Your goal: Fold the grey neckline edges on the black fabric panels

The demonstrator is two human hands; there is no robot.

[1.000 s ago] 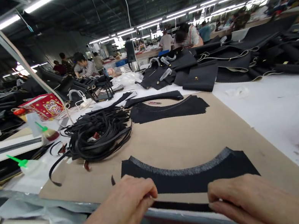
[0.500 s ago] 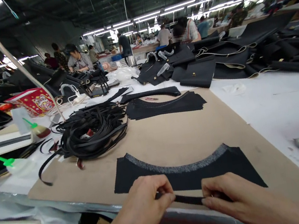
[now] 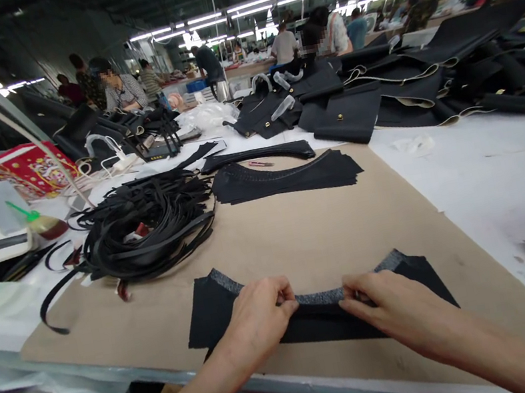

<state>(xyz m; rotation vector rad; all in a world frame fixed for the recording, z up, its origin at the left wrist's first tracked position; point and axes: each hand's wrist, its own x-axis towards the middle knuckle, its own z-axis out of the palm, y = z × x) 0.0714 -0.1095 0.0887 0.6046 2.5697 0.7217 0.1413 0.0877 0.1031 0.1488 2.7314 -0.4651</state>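
A black curved panel [image 3: 206, 311] lies before me on brown board, with a speckled grey band [image 3: 319, 297] along its concave edge. Between my hands runs a narrow black strip [image 3: 319, 308], held just below the band at the middle of the curve; it is hard to tell from the black panel beneath. My left hand [image 3: 257, 312] pinches it on one side. On the other side, my right hand [image 3: 390, 299] has thumb and fingers closed on it. Both hands cover parts of the band. Whether the strip touches the panel, I cannot tell.
A heap of black straps [image 3: 146, 227] sits left on the brown board [image 3: 294, 231]. Behind are stacked curved black pieces [image 3: 285, 182] and a small red-handled tool [image 3: 261, 163]. Green-spouted bottles [image 3: 46, 224] stand left. Black bag parts [image 3: 349, 113] pile up at the back; people work beyond.
Both hands have moved forward, carrying the black strip from the panel's near edge up to its grey curved band. The view has shifted slightly.
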